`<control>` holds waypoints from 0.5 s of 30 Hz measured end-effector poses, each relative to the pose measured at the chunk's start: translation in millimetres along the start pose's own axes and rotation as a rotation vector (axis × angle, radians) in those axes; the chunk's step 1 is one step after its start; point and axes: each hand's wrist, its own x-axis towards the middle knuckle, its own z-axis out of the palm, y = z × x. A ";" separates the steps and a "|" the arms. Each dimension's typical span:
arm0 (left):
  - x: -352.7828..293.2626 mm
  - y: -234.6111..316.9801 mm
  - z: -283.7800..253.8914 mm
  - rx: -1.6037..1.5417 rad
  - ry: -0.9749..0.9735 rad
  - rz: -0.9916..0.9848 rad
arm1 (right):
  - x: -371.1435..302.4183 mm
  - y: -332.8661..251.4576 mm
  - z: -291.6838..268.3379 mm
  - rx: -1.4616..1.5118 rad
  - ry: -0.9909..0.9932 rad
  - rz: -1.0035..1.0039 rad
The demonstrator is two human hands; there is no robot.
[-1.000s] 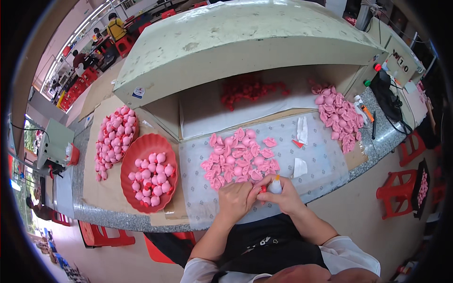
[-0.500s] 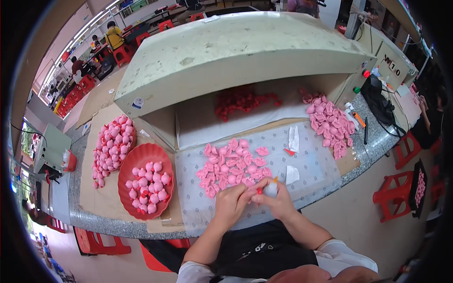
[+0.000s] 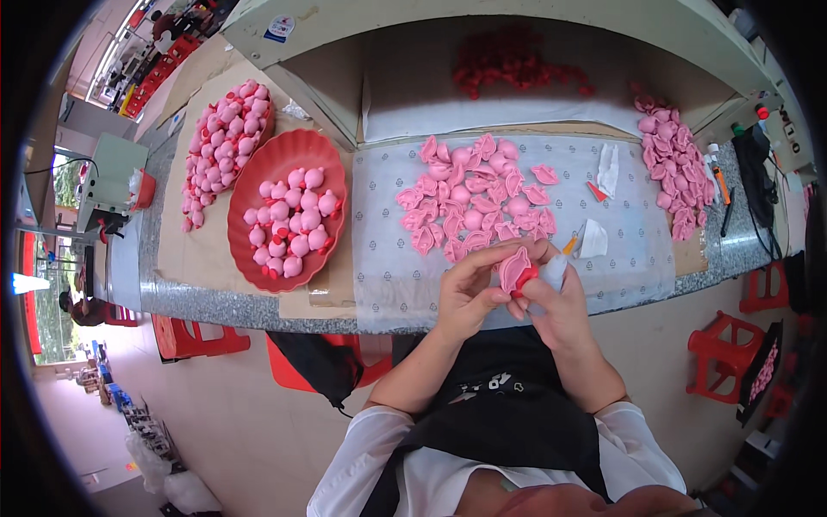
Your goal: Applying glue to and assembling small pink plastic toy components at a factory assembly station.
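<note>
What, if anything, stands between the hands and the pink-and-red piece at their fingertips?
Nothing visible: the left hand and right hand are directly on the pink-and-red piece. The orange-tipped bottle in the right hand sits beside it.

Pink folded piece (image 3: 514, 265), red part (image 3: 528, 276) at its right
A whitish bottle (image 3: 554, 271) tilted just right of both, its yellow tip (image 3: 568, 246) farthest.

Bottle (image 3: 555, 270) partly hidden; cabinet (image 3: 336, 24) cropped

There are two white scraps (image 3: 607, 171) and one held bottle (image 3: 558, 270).
</note>
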 end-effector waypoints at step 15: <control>-7.3 -3.1 -6.6 -0.625 0.148 -0.307 | -25.0 -31.7 -33.5 -0.527 0.136 -0.606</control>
